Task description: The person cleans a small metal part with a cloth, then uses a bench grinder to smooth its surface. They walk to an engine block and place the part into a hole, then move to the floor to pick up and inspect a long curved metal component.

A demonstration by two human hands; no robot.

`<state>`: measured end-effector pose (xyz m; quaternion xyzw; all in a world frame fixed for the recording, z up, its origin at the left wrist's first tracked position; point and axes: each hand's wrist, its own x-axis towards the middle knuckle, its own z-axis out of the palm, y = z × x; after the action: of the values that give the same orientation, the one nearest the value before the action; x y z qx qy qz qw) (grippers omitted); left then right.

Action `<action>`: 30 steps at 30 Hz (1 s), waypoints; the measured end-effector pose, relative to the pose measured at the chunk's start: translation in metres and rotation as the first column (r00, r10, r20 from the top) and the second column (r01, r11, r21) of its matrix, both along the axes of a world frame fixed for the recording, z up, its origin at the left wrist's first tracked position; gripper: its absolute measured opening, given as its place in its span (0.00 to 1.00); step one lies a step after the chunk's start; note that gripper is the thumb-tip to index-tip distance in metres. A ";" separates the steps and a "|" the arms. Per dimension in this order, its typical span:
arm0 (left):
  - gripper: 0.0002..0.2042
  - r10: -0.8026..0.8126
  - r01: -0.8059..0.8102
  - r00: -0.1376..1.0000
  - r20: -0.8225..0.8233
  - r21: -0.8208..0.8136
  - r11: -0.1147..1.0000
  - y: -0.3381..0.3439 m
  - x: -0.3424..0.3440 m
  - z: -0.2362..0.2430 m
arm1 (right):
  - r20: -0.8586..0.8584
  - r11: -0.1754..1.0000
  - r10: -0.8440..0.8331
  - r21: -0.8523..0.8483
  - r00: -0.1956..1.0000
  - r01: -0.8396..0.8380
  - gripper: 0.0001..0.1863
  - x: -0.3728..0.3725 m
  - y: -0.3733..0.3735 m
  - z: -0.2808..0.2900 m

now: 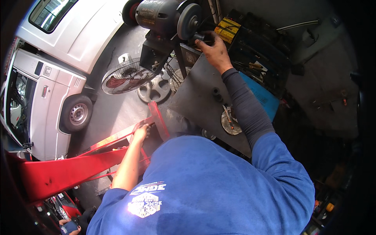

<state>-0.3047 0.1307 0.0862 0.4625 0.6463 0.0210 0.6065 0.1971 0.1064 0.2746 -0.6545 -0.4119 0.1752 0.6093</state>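
My right hand is raised to the bench grinder, its fingers closed on a short dark cylindrical piece. That piece is at the lower edge of the grey grinding wheel; whether it touches is too small to tell. Lower and to the left, my left hand is beside the red metal frame, fingers curled; what they hold, if anything, is hidden. Between my right arm and the grinder, a dark metal tabletop carries small black cylindrical parts and a round dish with an orange-handled tool.
A standing fan and a grey wheel-shaped base are left of the grinder stand. A thick red beam crosses the lower left. White vehicles stand further left. A yellow box and a blue panel lie right.
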 end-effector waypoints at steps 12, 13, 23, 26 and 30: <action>0.17 -0.388 0.381 0.831 -0.398 -0.102 0.919 0.006 -0.105 -0.122 | -0.063 0.994 -0.105 -0.024 0.992 0.104 0.27 -0.002 0.011 0.002; 0.17 -0.502 0.502 0.764 -0.405 -0.116 0.857 0.012 -0.095 -0.117 | -0.092 0.995 -0.103 -0.007 0.990 0.103 0.25 -0.002 0.012 0.002; 0.25 -0.441 0.535 0.795 -0.417 0.136 0.834 0.063 -0.008 -0.085 | -0.160 0.984 -0.168 -0.093 0.973 0.155 0.22 -0.009 0.021 0.015; 0.29 -0.483 0.562 0.763 -0.429 0.072 0.824 0.067 0.000 -0.082 | -0.155 0.976 -0.213 -0.075 0.965 0.204 0.23 -0.011 0.027 0.008; 0.33 -0.541 0.564 0.726 -0.425 -0.083 0.822 0.070 0.000 -0.084 | -0.198 0.965 -0.262 -0.073 0.945 0.252 0.24 -0.014 0.032 -0.002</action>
<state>-0.3046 0.2004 0.0025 0.6419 0.5958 -0.2461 0.4152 0.1826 0.1380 0.2724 -0.6949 -0.2535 0.1705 0.6510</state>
